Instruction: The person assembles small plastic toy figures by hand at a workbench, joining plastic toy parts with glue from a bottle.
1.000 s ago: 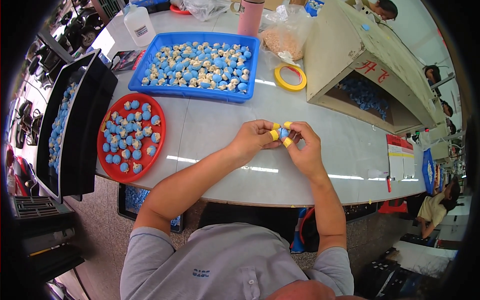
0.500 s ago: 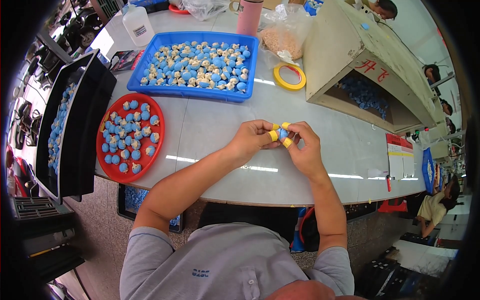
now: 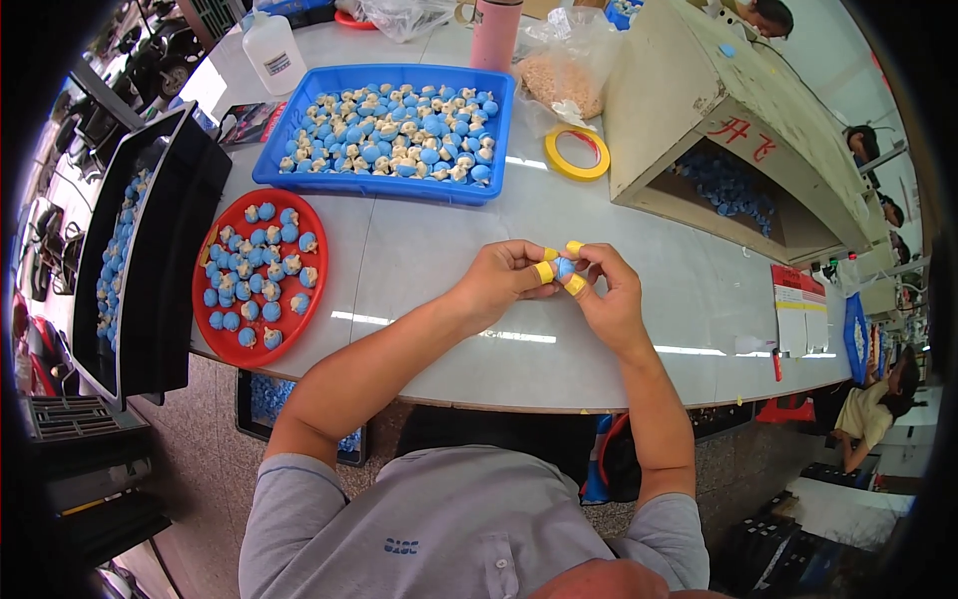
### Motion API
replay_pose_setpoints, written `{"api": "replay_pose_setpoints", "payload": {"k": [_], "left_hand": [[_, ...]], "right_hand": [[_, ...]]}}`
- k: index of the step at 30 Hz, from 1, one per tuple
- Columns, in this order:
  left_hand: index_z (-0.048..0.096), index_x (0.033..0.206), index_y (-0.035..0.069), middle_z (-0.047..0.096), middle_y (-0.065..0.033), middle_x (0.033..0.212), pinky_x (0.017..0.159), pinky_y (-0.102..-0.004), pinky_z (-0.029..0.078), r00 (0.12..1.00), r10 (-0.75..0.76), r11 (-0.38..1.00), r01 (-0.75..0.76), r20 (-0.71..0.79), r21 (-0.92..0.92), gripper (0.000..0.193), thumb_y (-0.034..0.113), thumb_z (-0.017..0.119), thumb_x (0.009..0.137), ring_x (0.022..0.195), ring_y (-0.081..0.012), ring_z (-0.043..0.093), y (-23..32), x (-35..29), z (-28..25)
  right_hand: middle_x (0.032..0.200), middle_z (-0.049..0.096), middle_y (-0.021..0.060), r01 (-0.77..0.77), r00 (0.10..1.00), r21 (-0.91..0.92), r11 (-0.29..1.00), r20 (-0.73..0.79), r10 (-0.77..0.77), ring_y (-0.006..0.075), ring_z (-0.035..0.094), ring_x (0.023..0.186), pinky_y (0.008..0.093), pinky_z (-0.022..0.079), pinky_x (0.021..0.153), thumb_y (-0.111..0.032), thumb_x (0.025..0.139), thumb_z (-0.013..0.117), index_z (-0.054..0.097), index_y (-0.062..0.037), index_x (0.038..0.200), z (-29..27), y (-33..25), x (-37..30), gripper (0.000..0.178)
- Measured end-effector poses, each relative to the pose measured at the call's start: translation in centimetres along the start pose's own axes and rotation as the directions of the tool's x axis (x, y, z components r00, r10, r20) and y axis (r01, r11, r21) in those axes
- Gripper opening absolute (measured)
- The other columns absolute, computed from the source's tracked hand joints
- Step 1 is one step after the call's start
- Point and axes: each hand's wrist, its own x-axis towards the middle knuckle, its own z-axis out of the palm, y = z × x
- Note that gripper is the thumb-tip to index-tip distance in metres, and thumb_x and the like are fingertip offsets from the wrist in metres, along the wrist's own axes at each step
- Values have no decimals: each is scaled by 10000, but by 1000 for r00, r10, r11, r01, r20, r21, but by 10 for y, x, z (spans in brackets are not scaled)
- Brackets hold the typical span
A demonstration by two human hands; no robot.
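Observation:
Between my two hands, over the grey table (image 3: 439, 349), is a small blue ball-shaped piece (image 3: 564, 268), mostly covered by the fingers. My left hand (image 3: 499, 278) pinches it from the left with thumb and forefinger. From the other side my right hand (image 3: 607, 292) grips it as well; yellow tape wraps the fingertips of both. To the left, a round red tray (image 3: 317, 215) carries several blue-and-cream pieces of like size. Farther back, a blue rectangular tray (image 3: 261, 172) is filled with many more of them.
A black bin (image 3: 160, 290) leans at the left edge. Behind my hands lie a yellow tape roll (image 3: 551, 165) and a bag of tan bits (image 3: 559, 80). A beige box (image 3: 689, 110) with blue pieces inside stands right. Pink cup (image 3: 495, 35) and white bottle (image 3: 274, 55) stand at the back.
My right forefinger has lifted slightly away from the blue piece. Both hands otherwise keep their place, and the trays have not moved.

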Motion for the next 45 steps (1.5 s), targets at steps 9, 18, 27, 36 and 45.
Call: {"api": "replay_pose_setpoints", "payload": {"k": [9, 18, 27, 36, 45], "left_hand": [[594, 1099, -26, 645, -111, 1060, 874, -296, 564, 1000, -26, 999, 26, 1, 39, 220, 116, 631, 935, 958, -208, 669, -2, 0, 1], [575, 1091, -42, 635, -125, 1061, 845, -301, 566, 998, -55, 997, 56, -14, 49, 254, 151, 635, 938, 930, -205, 672, 3, 0, 9], [536, 1118, -18, 624, -125, 1038, 834, -313, 548, 986, -113, 994, 110, -126, -28, 278, 212, 584, 971, 949, -201, 659, 9, -8, 10], [572, 1013, -5, 633, -78, 865, 683, -252, 533, 994, 31, 999, -29, -101, 21, 177, 154, 603, 943, 753, -132, 633, -9, -7, 13], [567, 970, -23, 617, -75, 855, 625, -255, 508, 980, 136, 990, -138, -148, 2, 77, 36, 575, 922, 713, -118, 599, -27, 4, 20]], "right_hand": [[1029, 565, 40, -325, 945, 473, 819, 122, 304, 86, 520, 900, 224, 456, 771, -11, 878, 624, 498, 18, 1270, 2, -1, 2, 413], [1006, 583, 36, -477, 876, 506, 718, 203, 438, 75, 541, 892, 207, 459, 777, -32, 912, 566, 534, 28, 1223, 1, -8, 3, 318], [857, 627, 16, -525, 838, 523, 671, 179, 516, 62, 577, 752, 219, 488, 684, -121, 934, 616, 596, -7, 968, 11, -13, 5, 120], [713, 458, -44, -525, 843, 369, 767, 104, 527, 39, 384, 637, 218, 334, 555, -199, 998, 498, 490, -63, 814, 19, -6, -4, 230], [765, 362, -25, -377, 906, 309, 873, -72, 417, 68, 353, 727, 229, 351, 639, -102, 999, 374, 353, -77, 842, 42, -6, -13, 160]]}}
